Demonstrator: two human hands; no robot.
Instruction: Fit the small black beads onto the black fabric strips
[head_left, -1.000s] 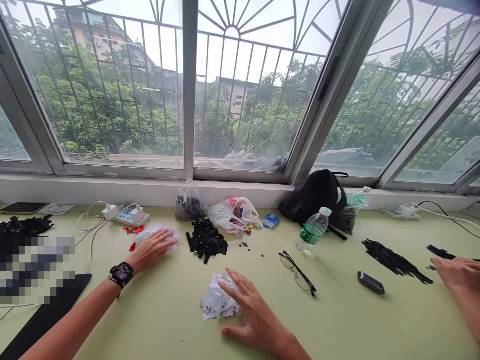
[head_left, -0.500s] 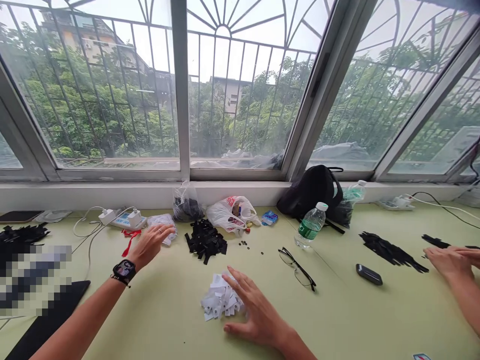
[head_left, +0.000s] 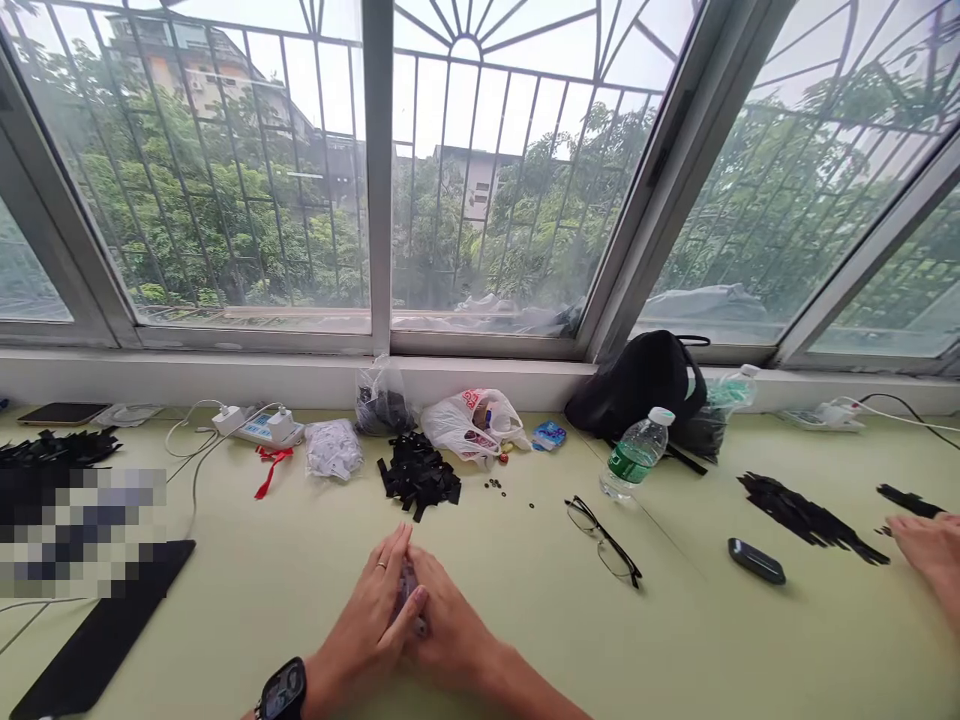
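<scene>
1. At the lower centre of the frame, the left hand (head_left: 367,605) and the right hand (head_left: 454,615) are held together, palms facing, with fingers laid straight and close.
2. Between them, small pale pieces (head_left: 407,585) are enclosed; only a narrow, shaded part is shown, so their number cannot be told. Both hands are closed around this bunch, probably so that loose pieces are kept from scattering; how firmly they are pressed cannot be told.
3. Just above the fingertips, a heap of black strips (head_left: 418,474) is left untouched on the green table (head_left: 525,650), seemingly set apart so that dark and pale pieces are not mixed.
4. Left of that heap, a clear bag of white pieces (head_left: 333,450) is laid near a red ribbon (head_left: 272,470); small pieces are presumably contained more easily that way.
5. Right of centre, eyeglasses (head_left: 604,545) are rested open, with a bottle (head_left: 636,455) stood upright above them, both well away from the hands, perhaps so that the working space is not crowded.
6. At the right edge, another person's hand (head_left: 930,555) is seen beside more black strips; what is held there cannot be made out.
</scene>
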